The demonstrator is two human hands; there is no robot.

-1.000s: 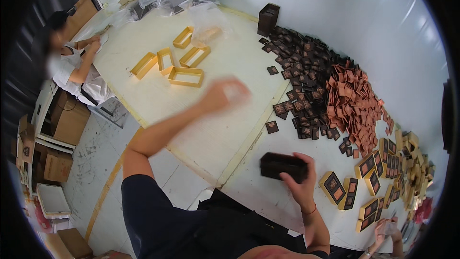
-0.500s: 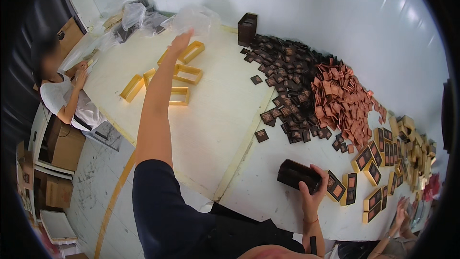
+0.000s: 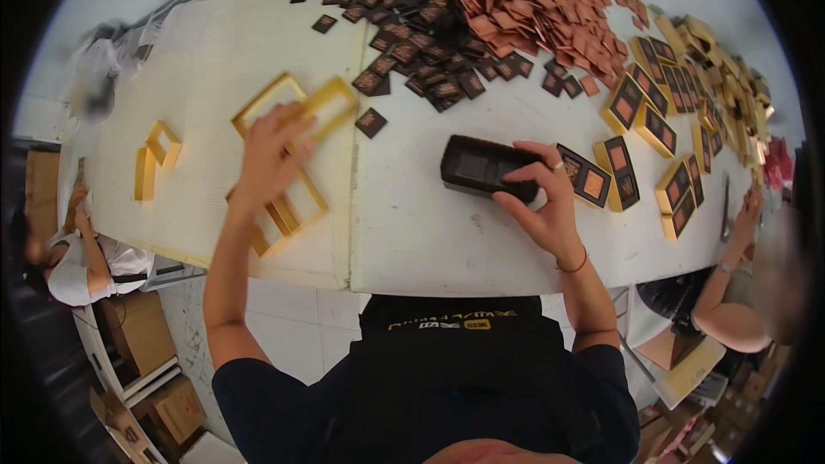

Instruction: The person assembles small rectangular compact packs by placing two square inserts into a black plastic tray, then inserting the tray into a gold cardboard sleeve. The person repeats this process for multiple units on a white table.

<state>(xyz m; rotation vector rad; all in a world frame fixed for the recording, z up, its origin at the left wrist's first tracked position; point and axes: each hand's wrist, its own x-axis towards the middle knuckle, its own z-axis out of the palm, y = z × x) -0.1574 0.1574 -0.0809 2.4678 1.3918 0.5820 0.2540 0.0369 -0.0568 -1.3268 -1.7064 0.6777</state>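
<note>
My left hand (image 3: 268, 150) is over a cluster of gold rectangular frames, its fingers bent over a blurred, tilted gold frame (image 3: 333, 103). Around it lie more gold frames (image 3: 307, 204), partly hidden by the hand and forearm. With thumb and fingers, my right hand (image 3: 550, 206) grips one end of a dark plastic tray (image 3: 477, 163) with square recesses, perhaps a nested stack. To the right of that hand stand gold boxes (image 3: 617, 174) holding dark inserts with black and copper squares.
At the back are heaps of black squares (image 3: 421, 51) and copper squares (image 3: 533, 9). Two gold frames (image 3: 146, 174) lie far left. More gold pieces (image 3: 730, 77) pile up at right. One person (image 3: 82, 262) is at the left, another (image 3: 739, 292) at the right.
My view has turned. My left hand has come back from the far side, and several gold frames are now gathered nearer me. My right hand still grips the dark tray.
</note>
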